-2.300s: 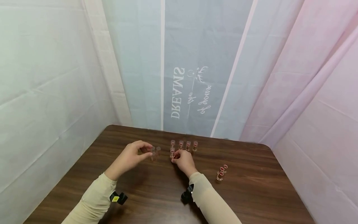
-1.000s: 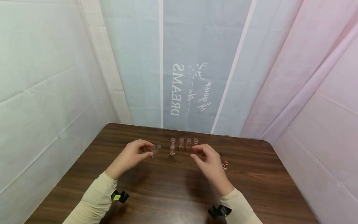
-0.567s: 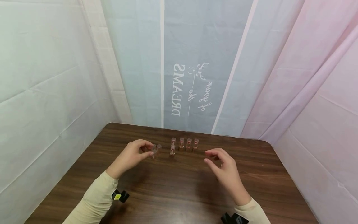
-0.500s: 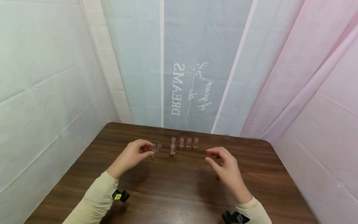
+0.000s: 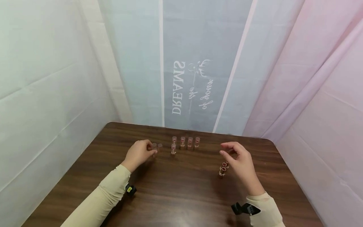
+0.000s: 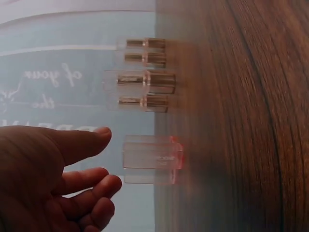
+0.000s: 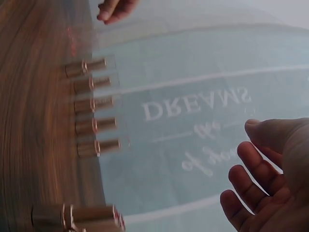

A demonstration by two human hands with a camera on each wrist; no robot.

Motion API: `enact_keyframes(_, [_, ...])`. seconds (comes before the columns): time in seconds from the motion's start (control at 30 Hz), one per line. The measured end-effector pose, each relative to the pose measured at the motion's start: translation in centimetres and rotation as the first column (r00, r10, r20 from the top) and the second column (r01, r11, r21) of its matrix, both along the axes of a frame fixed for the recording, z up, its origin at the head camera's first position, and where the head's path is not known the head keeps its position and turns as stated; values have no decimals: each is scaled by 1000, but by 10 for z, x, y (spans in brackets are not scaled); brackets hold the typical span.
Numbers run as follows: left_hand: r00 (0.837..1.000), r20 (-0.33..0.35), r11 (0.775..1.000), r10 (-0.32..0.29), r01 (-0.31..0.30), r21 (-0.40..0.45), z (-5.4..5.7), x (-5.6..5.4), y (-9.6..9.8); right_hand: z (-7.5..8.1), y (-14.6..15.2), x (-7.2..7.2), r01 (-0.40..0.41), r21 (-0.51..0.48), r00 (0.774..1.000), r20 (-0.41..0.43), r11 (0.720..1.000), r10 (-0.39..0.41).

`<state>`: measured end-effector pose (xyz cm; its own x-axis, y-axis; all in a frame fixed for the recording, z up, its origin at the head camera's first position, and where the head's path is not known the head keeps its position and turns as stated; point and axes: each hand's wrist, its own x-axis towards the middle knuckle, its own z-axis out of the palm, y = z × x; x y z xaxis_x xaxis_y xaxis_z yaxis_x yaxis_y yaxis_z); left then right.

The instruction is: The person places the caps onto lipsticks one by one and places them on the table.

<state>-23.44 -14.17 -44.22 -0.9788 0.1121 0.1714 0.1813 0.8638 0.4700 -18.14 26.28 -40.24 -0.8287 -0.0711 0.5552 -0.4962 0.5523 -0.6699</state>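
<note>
My left hand (image 5: 140, 154) is beside a small group of clear caps (image 5: 159, 146) on the left of the table. In the left wrist view its thumb and loosely bent fingers stand apart, just short of the clear caps (image 6: 147, 159), which have pinkish rims. Over on the right, my right hand (image 5: 242, 160) hovers beside uncapped lipstick tubes (image 5: 223, 171), partly covering them; its fingers hold nothing. Between the hands stand several gold lipstick tubes (image 5: 182, 143) under clear caps: a row at the back, with one capped tube (image 5: 173, 149) in front.
The dark wood table (image 5: 181, 195) has rounded back corners. Behind it hangs a pale blue curtain (image 5: 141, 63) with mirrored lettering, and white cloth walls (image 5: 51, 94) close in the sides. Both wrists wear a black camera (image 5: 245, 208).
My right hand has let go of the front capped tube and moved right to the uncapped tubes. My left hand stays by the clear caps, its forearm shifted slightly right.
</note>
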Motion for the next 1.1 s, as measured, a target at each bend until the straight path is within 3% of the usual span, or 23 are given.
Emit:
enact_keyframes(0.4, [999,11,994,40,-38,-106,-4,-5,9,-17,46,-21,50,68,977,204,996,-63])
enact_keyframes(0.63, [999,36,994,23,-19,-107,-6,-7,11,-32,72,-28,-13,130,925,379,991,-38])
enact_keyframes(0.8, [999,25,994,27,-24,-110,-6,-6,11,-54,84,-37,-90,162,892,452,983,7])
enact_keyframes(1.1, [999,24,994,21,-18,-108,-7,-8,9,-80,83,-43,-225,95,815,564,970,134])
